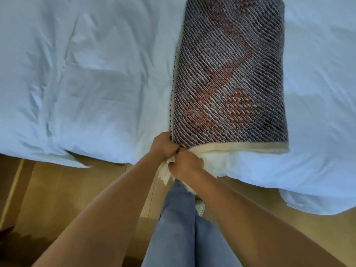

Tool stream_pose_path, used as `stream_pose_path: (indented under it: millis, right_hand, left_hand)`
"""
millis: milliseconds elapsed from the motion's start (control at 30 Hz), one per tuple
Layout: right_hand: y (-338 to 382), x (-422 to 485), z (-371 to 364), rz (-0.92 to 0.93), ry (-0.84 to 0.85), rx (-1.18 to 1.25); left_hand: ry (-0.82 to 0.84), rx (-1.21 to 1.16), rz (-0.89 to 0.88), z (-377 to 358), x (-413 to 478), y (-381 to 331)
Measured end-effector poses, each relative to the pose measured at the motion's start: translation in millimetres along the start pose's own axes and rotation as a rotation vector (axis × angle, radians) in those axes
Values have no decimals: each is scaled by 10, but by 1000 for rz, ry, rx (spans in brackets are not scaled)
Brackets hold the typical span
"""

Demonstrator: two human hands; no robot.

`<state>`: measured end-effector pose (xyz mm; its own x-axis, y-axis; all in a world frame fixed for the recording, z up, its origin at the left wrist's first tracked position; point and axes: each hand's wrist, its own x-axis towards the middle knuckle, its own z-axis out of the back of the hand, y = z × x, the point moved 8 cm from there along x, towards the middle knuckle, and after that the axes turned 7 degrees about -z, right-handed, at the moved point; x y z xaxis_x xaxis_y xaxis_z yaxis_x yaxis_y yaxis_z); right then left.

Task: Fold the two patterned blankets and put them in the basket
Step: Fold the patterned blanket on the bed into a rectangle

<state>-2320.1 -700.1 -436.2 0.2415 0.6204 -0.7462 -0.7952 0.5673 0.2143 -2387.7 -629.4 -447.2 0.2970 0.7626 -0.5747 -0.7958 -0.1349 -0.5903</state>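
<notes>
We see the folded patterned blanket (229,74) lying lengthwise on the white duvet (86,74), its cream-edged end nearest us, where our left hand (164,146) and right hand (185,163) meet with curled fingers, both pinching its near left corner, the pale fringe (163,177) hanging below them.

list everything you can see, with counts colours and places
patterned blanket: one, grey weave with orange-red motif, cream border, folded long on the bed
fringe: one bunch, cream, hanging from blanket's near left corner
bed cover: one, white, wrinkled, under the blanket
floor: tan wood, below the bed edge
shoe: one, pale, on the floor by the legs
legs: two, blue jeans, bottom centre
left hand: one, grips the blanket's near left corner
right hand: one, grips the same corner
</notes>
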Motion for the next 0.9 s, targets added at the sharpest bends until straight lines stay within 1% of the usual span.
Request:
stream_pose_path:
  millis: [67,167,267,400,467,533,633,767,900]
  right_hand:
    - [67,-109,-159,47,19,8]
    - [96,-181,-161,89,-15,44]
    - [70,-190,20,131,-82,77]
    - [-49,-116,409,148,-165,95]
    - [-98,-50,621,149,-210,112]
    - [-140,44,861,146,-260,124]
    - [-161,259,1190,147,-302,122]
    - [-150,714,1679,188,-357,110]
    - [-136,1261,2229,204,-438,30]
  left_hand:
    - [-12,50,30,27,-89,123]
    - [-61,86,49,36,-149,217]
    - [-96,78,33,-4,-165,178]
    - [-247,37,27,166,-110,-39]
    - [-294,49,4,288,-39,-219]
    - [-301,126,-43,402,95,-458]
    - [-283,262,-168,527,388,-846]
    - [-241,347,-351,638,952,-1328]
    - [-235,422,-454,816,1667,-1716]
